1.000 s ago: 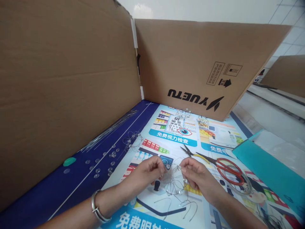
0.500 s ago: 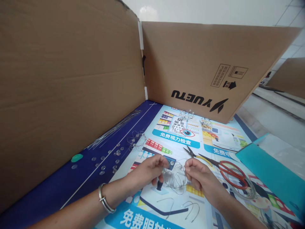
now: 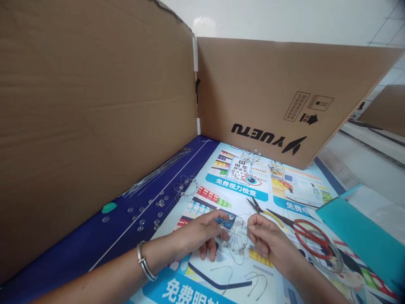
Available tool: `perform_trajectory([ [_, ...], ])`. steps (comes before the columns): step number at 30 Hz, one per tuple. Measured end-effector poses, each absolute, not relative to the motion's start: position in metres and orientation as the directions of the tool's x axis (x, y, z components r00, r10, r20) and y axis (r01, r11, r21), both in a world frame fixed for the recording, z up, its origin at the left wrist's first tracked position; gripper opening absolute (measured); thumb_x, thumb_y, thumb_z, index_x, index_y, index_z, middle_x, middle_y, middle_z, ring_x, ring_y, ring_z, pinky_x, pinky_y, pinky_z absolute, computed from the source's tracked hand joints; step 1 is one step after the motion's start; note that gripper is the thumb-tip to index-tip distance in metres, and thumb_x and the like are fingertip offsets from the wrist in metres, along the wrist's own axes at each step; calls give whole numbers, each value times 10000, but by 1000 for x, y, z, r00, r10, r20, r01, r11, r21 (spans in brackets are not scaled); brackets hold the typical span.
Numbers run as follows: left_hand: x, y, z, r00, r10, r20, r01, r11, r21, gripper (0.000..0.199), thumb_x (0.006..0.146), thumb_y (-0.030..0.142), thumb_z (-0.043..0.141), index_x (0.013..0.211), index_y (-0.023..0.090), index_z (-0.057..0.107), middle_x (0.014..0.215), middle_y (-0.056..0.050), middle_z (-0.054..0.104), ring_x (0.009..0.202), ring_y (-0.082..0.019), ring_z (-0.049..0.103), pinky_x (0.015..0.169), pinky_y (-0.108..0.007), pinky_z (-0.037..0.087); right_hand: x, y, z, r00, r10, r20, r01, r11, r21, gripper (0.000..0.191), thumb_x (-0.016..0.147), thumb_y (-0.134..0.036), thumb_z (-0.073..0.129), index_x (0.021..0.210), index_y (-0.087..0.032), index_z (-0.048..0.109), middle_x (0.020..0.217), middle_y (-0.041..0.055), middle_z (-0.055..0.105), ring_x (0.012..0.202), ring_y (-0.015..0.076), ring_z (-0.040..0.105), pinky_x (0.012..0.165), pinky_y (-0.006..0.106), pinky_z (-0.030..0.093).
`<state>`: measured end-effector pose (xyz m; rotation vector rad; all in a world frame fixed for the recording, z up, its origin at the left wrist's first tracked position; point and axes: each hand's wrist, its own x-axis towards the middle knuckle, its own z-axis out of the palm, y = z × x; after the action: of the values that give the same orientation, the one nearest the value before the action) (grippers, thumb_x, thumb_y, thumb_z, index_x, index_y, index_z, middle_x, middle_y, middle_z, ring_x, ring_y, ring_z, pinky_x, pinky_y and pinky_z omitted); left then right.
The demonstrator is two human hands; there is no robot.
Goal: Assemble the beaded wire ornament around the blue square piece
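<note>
Grip check: the left hand point(image 3: 201, 236), bangle on its wrist point(image 3: 144, 267), is clenched at the thumb and forefinger on a strand of a wire-and-bead piece point(image 3: 236, 241), near a clear bead point(image 3: 221, 226). The right hand point(image 3: 267, 241) is also closed, its fingertips point(image 3: 250, 230) pinching the opposite side of the same piece. The piece sits between the hands, just above a printed sheet point(image 3: 202, 274). Holding it from both sides appears to keep the loose wires spread and in view.

Nearest the right hand lie yellow-handled needle-nose pliers point(image 3: 264, 211) and red-handled scissors point(image 3: 311, 238), placed within easy reach, it seems. A clear ring-shaped object point(image 3: 337, 264) lies beyond them. Bent wire pieces point(image 3: 255, 285) lie below the hands. To the left, on a navy strip point(image 3: 79, 253), are scattered clear beads point(image 3: 147, 215), a green lump point(image 3: 109, 207), a bundle of straight wires point(image 3: 158, 173) and a second beaded wire cluster point(image 3: 186, 188). A teal folder point(image 3: 357, 236) lies at right.

Two joined cardboard panels point(image 3: 95, 105) stand along the sheet, probably as a screen. The far panel point(image 3: 262, 88) bears "YUETU", upside down, with a handling arrow. The sheet reads "免费视力检查" beside an eye chart point(image 3: 240, 169).
</note>
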<state>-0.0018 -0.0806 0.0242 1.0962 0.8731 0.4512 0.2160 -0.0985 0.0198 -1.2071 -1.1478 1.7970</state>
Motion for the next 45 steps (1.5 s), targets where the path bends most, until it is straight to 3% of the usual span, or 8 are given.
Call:
perform_trajectory([
  [9,-1,-80,28,534,761,-368,99,376,921,147,773,273,470,887,181,465,607,50,533,352,-41,435,328,-151,287,216,-97,21,-338,865,-370,-52,-410,-911,216,775,-392,527,740,-199,434,603,-69,474,354,11,261,381,181,150],
  [16,-6,-77,28,491,831,-260,145,216,965,135,762,300,516,793,178,465,596,66,476,386,-34,410,373,-159,322,214,-95,23,-313,880,-357,80,-350,-933,220,784,-400,498,729,-195,441,598,-69,490,346,13,242,358,178,141],
  [24,-7,-74,24,468,833,-295,217,215,952,158,737,313,548,763,172,483,470,86,425,353,-43,391,349,-145,282,205,-91,30,-311,851,-422,176,-385,-906,208,768,-380,498,697,-200,423,536,-79,471,316,14,200,339,193,85],
  [29,-6,-73,21,486,822,-298,154,255,955,136,710,280,557,749,162,502,474,65,465,359,-57,429,351,-155,333,203,-89,41,-264,858,-440,272,-371,-888,278,753,-439,502,648,-200,407,492,-80,420,318,18,188,347,204,70],
  [37,-8,-73,10,467,843,-268,147,225,963,139,694,265,567,772,163,514,493,54,474,373,-70,459,324,-145,313,202,-79,33,-219,822,-525,349,-436,-829,325,715,-508,511,650,-213,393,438,-96,362,285,18,165,343,203,27],
  [45,-13,-70,1,414,889,-193,255,90,963,127,716,264,543,778,156,519,603,19,526,424,-81,514,327,-142,315,202,-77,16,-272,849,-453,388,-334,-859,319,750,-523,470,702,-213,416,491,-82,437,288,11,194,328,193,59],
])
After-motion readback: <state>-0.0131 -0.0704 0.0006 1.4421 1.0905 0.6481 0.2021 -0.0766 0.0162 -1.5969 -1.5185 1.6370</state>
